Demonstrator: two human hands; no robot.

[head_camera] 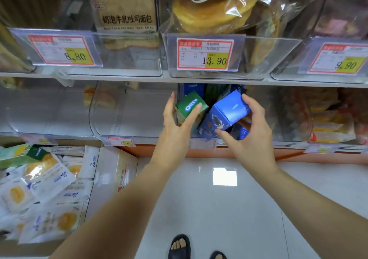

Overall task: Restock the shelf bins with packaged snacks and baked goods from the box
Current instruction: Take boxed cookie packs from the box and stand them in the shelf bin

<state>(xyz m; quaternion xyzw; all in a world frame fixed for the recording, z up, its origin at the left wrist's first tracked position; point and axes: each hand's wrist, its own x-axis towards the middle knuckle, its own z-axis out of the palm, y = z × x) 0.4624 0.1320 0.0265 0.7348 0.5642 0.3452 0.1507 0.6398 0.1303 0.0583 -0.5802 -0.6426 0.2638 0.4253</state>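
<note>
Both hands are at the mouth of the clear plastic shelf bin [258, 111] on the lower shelf, directly under the 13.90 price tag [205, 54]. The left hand [175, 119] grips a small green cardboard Oreo box [191, 105], thumb on its labelled face and the other fingers behind it; the right hand [253, 131] grasps a blue cardboard biscuit box [225, 117] tilted on one corner, thumb on its lower front and fingers over the top right edge. More blue and green boxes already stand deeper in the bin. To seat these well, it seems best to square each box upright and slide one in at a time, the green one first since it sits further in. Room is tight: the white shelf edge [119, 78] above hangs close over the knuckles, and the bin's side wall is just beside the left fingers. The adjoining empty clear bin [127, 111] to the left is free. The open cardboard supply box [111, 171] of white and yellow pastry packets [47, 179] sits low at the left, well apart from the hands.
</note>
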